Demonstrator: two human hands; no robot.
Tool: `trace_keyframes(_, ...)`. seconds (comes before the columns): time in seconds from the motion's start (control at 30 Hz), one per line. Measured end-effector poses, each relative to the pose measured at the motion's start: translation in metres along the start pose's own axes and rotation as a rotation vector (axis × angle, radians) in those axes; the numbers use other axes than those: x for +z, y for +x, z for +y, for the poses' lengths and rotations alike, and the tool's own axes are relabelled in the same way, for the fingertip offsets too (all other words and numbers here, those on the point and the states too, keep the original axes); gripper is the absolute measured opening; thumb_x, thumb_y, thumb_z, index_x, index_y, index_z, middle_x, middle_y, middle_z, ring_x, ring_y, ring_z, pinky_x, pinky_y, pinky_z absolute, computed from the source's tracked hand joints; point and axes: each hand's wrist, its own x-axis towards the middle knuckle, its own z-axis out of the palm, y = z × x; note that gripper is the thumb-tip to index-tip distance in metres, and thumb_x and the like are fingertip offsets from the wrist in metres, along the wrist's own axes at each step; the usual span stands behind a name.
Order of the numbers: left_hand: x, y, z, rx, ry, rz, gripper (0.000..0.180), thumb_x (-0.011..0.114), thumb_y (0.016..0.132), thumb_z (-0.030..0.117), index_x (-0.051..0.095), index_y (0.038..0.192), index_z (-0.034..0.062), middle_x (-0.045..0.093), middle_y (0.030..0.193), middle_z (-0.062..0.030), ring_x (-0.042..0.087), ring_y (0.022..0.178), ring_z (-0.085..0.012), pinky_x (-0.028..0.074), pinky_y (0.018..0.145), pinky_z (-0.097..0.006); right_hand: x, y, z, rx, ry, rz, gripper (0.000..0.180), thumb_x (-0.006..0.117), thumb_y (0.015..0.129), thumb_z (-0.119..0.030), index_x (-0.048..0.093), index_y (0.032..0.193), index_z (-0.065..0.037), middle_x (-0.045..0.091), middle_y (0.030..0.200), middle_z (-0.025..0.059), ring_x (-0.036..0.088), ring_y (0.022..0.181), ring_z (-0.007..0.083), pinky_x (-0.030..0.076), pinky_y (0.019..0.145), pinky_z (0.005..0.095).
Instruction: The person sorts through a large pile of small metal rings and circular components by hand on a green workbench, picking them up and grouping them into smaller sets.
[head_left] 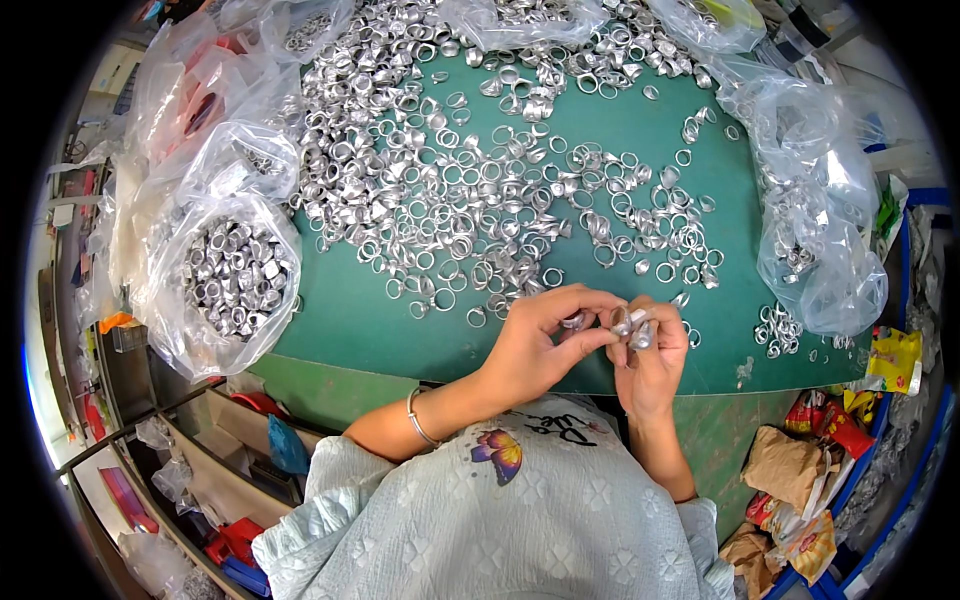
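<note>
My two hands meet just above the near edge of the green table. My left hand, with a bangle on its wrist, is closed, thumb and index finger pinching at a silver-coloured metal ring. Another bit of shiny metal shows in the curl of its fingers. My right hand is closed around a few metal rings, one with a broad polished face by the fingertips. How many rings each hand holds is partly hidden by the fingers. Beyond the hands, loose metal rings spread in a wide heap.
A clear plastic bag full of rings stands at the left edge of the green tabletop. More clear bags line the right and far sides. A small ring pile lies at right. Drawers are lower left; crumpled packaging is lower right.
</note>
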Motion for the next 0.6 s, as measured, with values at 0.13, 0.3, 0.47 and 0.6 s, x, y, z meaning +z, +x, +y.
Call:
trace_keyframes(0.13,0.002,-0.001,0.004,-0.183,-0.293,0.005,0.024,0.062,0.080,0.005,0.059,0.103,-0.0034,0.060,0.091,-0.0047,0.052,0.078,-0.0065,0.044,0.067,-0.021,0.001,-0.001,-0.003,0.025,0.062,0.049,0.011,0.050,0.089,-0.009,0.054,0.090,0.001,0.051,0.076,0.0075,0.042,0.051,0.0084,0.033,0.045,0.0197)
trace_keyframes(0.3,-0.006,0.002,0.001,-0.433,-0.506,-0.099,0.023,0.054,0.087,0.010,0.054,0.107,-0.0017,0.058,0.096,-0.0056,0.055,0.083,-0.0091,0.045,0.068,-0.021,-0.001,-0.005,-0.005,-0.117,-0.351,0.088,0.005,0.056,0.082,0.000,0.058,0.087,0.002,0.055,0.077,0.0088,0.048,0.054,0.0106,0.037,0.046,0.0214)
trace_keyframes(0.47,-0.008,0.005,-0.015,-0.559,-0.889,-0.080,0.025,0.045,0.092,0.020,0.053,0.108,0.0011,0.056,0.101,-0.0069,0.055,0.084,-0.0115,0.046,0.064,-0.024,0.005,0.001,-0.014,-0.303,-0.976,-0.121,0.014,0.066,0.067,0.007,0.063,0.080,0.002,0.057,0.072,0.0089,0.056,0.060,0.0157,0.045,0.051,0.0239)
trace_keyframes(0.6,-0.009,0.007,-0.022,-0.579,-0.839,-0.114,0.023,0.043,0.093,0.021,0.054,0.100,0.0027,0.056,0.091,-0.0041,0.053,0.078,-0.0097,0.044,0.060,-0.023,0.000,-0.001,-0.019,-0.166,-1.013,-0.086,0.021,0.067,0.069,0.003,0.061,0.088,0.000,0.056,0.068,0.0060,0.056,0.057,0.0125,0.044,0.049,0.0238)
